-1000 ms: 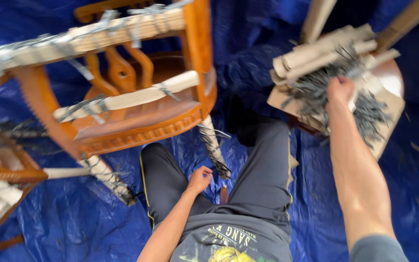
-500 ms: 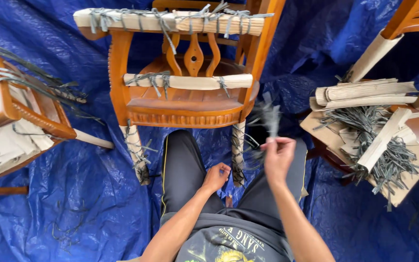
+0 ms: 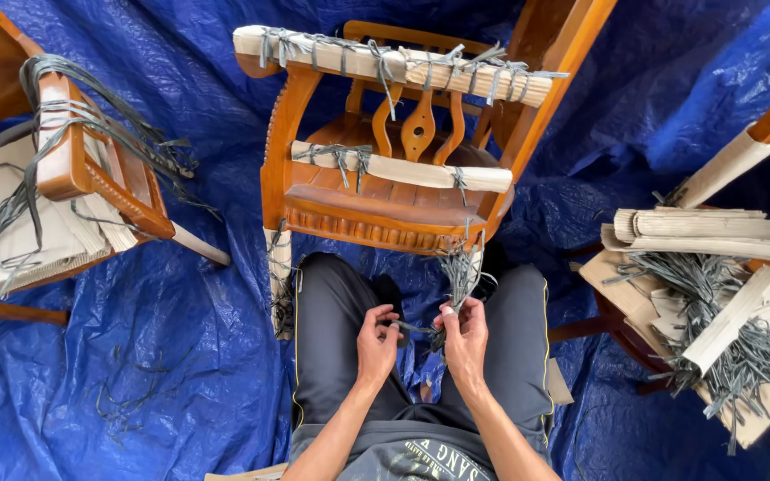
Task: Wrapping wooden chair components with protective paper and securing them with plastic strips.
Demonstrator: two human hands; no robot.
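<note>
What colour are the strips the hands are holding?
Dark grey, the strips pinched between left hand and right hand; head view.

I'm looking down on a crinkled blue tarp (image 3: pixel 171 374) covering the floor, a wooden chair (image 3: pixel 385 196) ahead wrapped in cardboard, another chair (image 3: pixel 73 178) left, even daylight throughout

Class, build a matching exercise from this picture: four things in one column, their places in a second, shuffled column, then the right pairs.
Things:
1. bundle of grey strips
2. wooden chair
3. pile of grey strips
4. blue tarp

Places:
A. spread over the floor
B. far right, on cardboard
C. in front of the knees, legs wrapped
D. pinched by the left hand and right hand

Pairs: 1-D, 2-C, 3-B, 4-A
</note>
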